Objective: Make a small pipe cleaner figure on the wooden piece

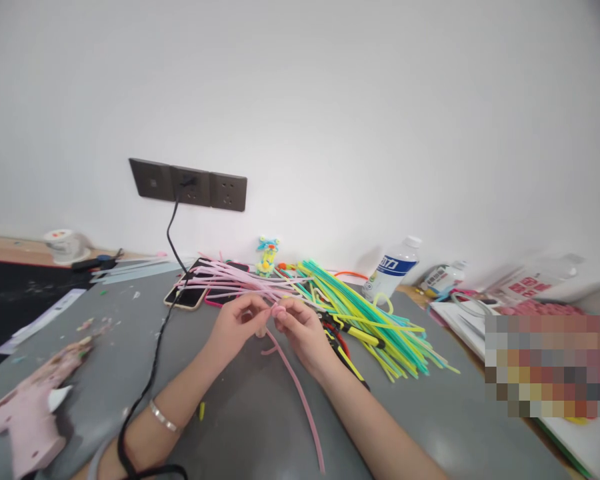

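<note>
A small pink curl [279,311] sits between the two hands, and from here the work on it looks partly done: one bit is rolled tight, while a long pink stem [301,393], seemingly part of the same piece, hangs below the grip in a loose, unrolled bow toward the near edge of the table [420,427]. How that stem joins the curl I can't make out, as the fingertips cover it. Just beyond the grip lies a bunch of pink stems [245,279], straight and apparently unworked, and to its right a bigger heap of yellow and green stems [375,313], mostly straight too. Past the fingers, near the wall, stands a little colourful figure [267,257] that looks finished. The left hand [243,323] comes in with its wrist low, thumb and forefinger pinched on the curl's near side; the right hand [303,328] meets it tip to tip, thumb and forefinger closed around the other side. Both forearms slant inward to form a peak, a bracelet [163,417] on the left one, and the hands appear lifted just off the tabletop.
</note>
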Available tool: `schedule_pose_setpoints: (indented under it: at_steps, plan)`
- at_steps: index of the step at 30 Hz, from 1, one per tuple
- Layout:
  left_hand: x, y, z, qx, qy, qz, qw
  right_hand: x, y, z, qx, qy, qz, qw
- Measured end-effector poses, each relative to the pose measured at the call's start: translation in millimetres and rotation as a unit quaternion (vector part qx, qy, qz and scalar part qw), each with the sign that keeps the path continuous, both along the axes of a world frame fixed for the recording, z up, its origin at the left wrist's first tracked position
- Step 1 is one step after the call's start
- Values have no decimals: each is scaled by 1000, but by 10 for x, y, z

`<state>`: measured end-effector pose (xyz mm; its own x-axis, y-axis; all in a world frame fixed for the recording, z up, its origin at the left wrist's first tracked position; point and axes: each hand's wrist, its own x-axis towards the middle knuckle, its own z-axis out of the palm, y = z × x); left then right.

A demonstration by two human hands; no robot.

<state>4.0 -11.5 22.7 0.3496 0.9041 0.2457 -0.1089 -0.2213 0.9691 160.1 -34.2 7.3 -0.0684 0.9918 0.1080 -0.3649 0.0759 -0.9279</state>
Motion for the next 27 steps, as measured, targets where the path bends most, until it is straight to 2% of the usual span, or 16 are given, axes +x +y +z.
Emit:
schedule_pose_setpoints:
  at_steps: [7,16,22,27]
  plan:
    - [-7,-41,55,-96,-15,-62,993,55,-58,83,-31,-5,62,998]
    - [-47,-45,105,-177,1,-131,975,176,-44,38,-40,-11,117,992]
    - [-56,-68,162,-188,19,-143,972,200,-46,7,-49,-19,148,988]
    - [-76,-53,124,-170,42,-149,973,202,-45,-9,-41,-23,152,987]
